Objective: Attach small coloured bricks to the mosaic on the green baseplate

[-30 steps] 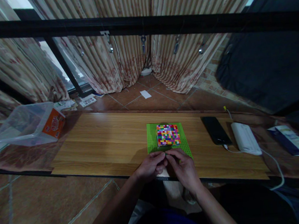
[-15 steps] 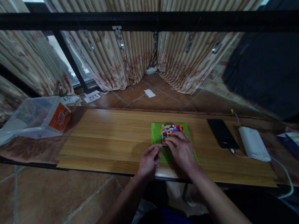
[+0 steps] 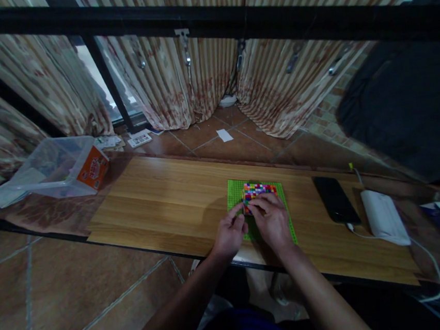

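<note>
Far to my left, a clear plastic tub [image 3: 51,168] with an orange label sits off the wooden board, and nothing from it is in my fingers that I can make out. On the wooden board [image 3: 161,202] itself, my left hand [image 3: 230,235] rests at the near left edge of the green baseplate [image 3: 233,192], fingers curled loosely and the thumb reaching toward the bricks; whether it pinches a piece I cannot tell, it is too small and dim there. Just beside it, my right hand [image 3: 272,219] lies over the near part of the multicoloured brick patch [image 3: 260,189], fingertips bent down and pressed onto its front rows, covering them. As I judge it, the work is well along: the patch already forms a dense block of many colours in the middle of the plate, with only a bare green margin showing to the left, behind and to the right. What is left seems to be the near rows under my fingers, though I cannot see how full they are. To the right lie a black phone [image 3: 336,199] and a white power bank [image 3: 384,216] with its cable, untouched.
</note>
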{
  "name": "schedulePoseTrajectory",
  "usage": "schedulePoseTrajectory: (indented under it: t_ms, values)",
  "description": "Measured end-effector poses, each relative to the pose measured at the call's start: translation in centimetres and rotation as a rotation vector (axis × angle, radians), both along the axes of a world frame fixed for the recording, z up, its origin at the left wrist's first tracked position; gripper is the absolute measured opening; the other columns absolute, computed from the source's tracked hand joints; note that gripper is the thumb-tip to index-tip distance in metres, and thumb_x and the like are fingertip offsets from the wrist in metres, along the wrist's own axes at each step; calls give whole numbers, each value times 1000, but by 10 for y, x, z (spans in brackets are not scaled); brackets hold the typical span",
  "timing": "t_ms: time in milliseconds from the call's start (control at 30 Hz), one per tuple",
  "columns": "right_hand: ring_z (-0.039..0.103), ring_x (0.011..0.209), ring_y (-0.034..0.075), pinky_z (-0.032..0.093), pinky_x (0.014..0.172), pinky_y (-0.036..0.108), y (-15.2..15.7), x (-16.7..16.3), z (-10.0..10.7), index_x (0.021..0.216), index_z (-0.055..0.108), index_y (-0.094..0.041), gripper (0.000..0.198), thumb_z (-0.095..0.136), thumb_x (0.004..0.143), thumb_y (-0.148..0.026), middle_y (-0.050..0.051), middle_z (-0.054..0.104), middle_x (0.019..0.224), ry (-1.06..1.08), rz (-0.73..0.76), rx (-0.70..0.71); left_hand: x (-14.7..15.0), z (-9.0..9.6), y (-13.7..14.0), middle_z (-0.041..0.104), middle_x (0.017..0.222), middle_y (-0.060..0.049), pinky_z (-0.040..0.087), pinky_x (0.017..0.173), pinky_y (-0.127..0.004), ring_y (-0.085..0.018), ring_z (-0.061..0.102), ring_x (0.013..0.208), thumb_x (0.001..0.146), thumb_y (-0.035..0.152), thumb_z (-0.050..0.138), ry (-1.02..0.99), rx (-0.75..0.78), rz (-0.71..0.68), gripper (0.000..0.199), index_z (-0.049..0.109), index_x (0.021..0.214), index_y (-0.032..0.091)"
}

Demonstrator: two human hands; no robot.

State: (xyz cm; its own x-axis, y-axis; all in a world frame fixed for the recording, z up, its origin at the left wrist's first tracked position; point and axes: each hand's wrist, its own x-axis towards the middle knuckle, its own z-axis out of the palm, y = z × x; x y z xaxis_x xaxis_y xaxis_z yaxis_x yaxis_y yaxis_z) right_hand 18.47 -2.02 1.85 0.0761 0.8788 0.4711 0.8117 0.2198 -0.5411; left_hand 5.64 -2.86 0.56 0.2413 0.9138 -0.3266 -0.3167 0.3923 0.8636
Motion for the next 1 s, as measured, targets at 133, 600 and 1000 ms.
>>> schedulePoseTrajectory:
  t_ms: [133,600,1000]
  values:
    - [54,93,22,42,86,37,-4,-3,2,87,71,-22,23,49,90,-28,7,62,95,-127,22,-7,2,-4,1,46,53,6,30,48,-20,-7,38,48,81,32,54,57,81,-37,52,50,129,13]
    - [52,96,27,40,85,41,-20,-12,2,113,62,-17,29,42,92,-21,13,62,106,-468,25,-48,-4,8,0,62,70,-1,39,57,-24,-15,51,60,77,21,55,197,192,-49,40,61,117,20]
    - [59,96,21,48,84,38,-56,-34,44,110,64,-24,27,46,90,-28,8,65,104,218,39,-63,-21,6,-8,53,65,2,34,48,-20,-9,44,54,77,32,59,51,-50,-16,32,58,105,17]
